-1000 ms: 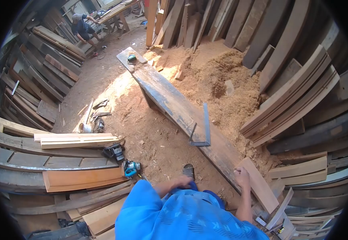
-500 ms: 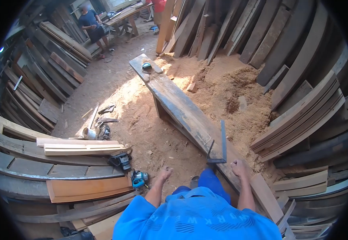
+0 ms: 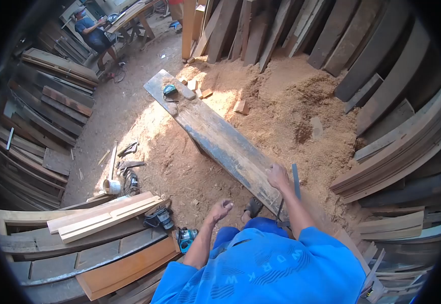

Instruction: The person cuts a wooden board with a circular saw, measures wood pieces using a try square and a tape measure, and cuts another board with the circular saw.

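Note:
My right hand [image 3: 278, 176] reaches over a long wooden bench [image 3: 223, 139], palm down and loosely bent, with nothing visible in it. Beside that wrist lies a metal square [image 3: 296, 180], partly hidden by my forearm. A thin dark strip [image 3: 280, 207] lies near it on the bench. To the left of the bench, my left hand [image 3: 221, 210] hangs in the air with its fingers half curled and apart, holding nothing. At the bench's far end, a small teal and black tool [image 3: 169, 90], perhaps a tape measure, rests near a short board [image 3: 182, 90].
Power tools [image 3: 186, 238] lie at my left by stacked boards [image 3: 111, 220]. A white container [image 3: 111, 186] stands on the ground. Sawdust and wood offcuts [image 3: 241, 107] lie right of the bench. Planks [image 3: 327, 45] lean along the sides. A person [image 3: 92, 33] stands at the far left.
My right hand has moved forward over the bench, past the square's near end. My left hand has shifted slightly right and up. The view has turned, and my body leans further forward.

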`<action>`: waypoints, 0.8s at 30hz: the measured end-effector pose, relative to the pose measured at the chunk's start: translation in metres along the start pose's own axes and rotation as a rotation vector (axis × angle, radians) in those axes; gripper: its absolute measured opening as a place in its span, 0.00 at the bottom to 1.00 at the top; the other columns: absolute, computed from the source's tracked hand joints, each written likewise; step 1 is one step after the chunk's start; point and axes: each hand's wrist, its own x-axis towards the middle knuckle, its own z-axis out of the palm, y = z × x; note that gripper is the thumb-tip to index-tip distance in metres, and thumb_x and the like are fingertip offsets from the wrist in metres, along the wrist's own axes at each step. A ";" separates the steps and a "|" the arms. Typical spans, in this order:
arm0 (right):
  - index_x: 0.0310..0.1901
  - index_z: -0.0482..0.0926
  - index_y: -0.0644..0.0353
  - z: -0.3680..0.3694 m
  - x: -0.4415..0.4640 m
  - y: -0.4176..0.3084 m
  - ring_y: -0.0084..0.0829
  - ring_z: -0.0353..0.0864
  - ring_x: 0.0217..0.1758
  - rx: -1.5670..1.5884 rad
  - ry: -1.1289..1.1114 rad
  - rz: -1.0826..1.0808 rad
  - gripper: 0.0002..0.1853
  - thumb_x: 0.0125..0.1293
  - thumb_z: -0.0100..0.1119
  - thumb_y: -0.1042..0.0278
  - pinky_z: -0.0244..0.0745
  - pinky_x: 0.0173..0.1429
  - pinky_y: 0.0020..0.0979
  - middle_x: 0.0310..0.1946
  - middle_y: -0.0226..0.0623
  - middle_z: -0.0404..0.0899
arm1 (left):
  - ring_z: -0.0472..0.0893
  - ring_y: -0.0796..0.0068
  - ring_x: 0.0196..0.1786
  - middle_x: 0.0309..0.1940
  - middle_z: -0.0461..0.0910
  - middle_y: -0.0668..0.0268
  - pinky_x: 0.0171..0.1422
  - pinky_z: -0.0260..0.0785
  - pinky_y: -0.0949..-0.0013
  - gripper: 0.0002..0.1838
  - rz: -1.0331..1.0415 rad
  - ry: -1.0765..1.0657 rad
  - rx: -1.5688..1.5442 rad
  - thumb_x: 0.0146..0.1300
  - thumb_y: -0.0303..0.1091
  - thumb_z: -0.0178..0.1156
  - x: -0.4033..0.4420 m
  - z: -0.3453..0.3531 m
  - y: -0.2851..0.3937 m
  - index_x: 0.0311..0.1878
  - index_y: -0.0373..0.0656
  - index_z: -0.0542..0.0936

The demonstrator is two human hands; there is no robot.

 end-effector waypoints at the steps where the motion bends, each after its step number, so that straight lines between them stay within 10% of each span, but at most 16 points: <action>1: 0.56 0.84 0.61 0.005 0.018 -0.021 0.57 0.82 0.62 -0.033 -0.010 0.003 0.22 0.70 0.61 0.53 0.75 0.68 0.51 0.55 0.57 0.84 | 0.82 0.58 0.67 0.65 0.83 0.48 0.72 0.73 0.60 0.31 0.027 0.031 -0.066 0.76 0.44 0.63 0.011 -0.013 0.005 0.74 0.32 0.73; 8: 0.69 0.75 0.56 0.024 0.084 -0.092 0.57 0.70 0.76 -0.026 -0.087 0.257 0.29 0.74 0.59 0.46 0.64 0.76 0.58 0.70 0.54 0.76 | 0.81 0.61 0.68 0.68 0.80 0.52 0.73 0.73 0.61 0.30 0.217 0.028 -0.360 0.79 0.37 0.61 0.056 -0.082 0.159 0.77 0.33 0.68; 14: 0.71 0.72 0.56 0.057 0.110 -0.077 0.57 0.83 0.62 0.095 -0.016 0.469 0.30 0.77 0.55 0.45 0.70 0.71 0.56 0.57 0.56 0.86 | 0.85 0.63 0.62 0.61 0.85 0.51 0.67 0.77 0.62 0.30 0.470 -0.090 -0.070 0.77 0.36 0.62 0.203 -0.104 0.237 0.75 0.31 0.69; 24: 0.69 0.73 0.48 0.045 0.141 -0.107 0.56 0.86 0.56 0.101 0.095 0.806 0.25 0.79 0.51 0.45 0.76 0.62 0.54 0.51 0.53 0.87 | 0.85 0.42 0.60 0.56 0.86 0.41 0.68 0.76 0.49 0.44 0.237 -0.070 0.510 0.65 0.45 0.69 0.516 -0.123 0.257 0.78 0.36 0.61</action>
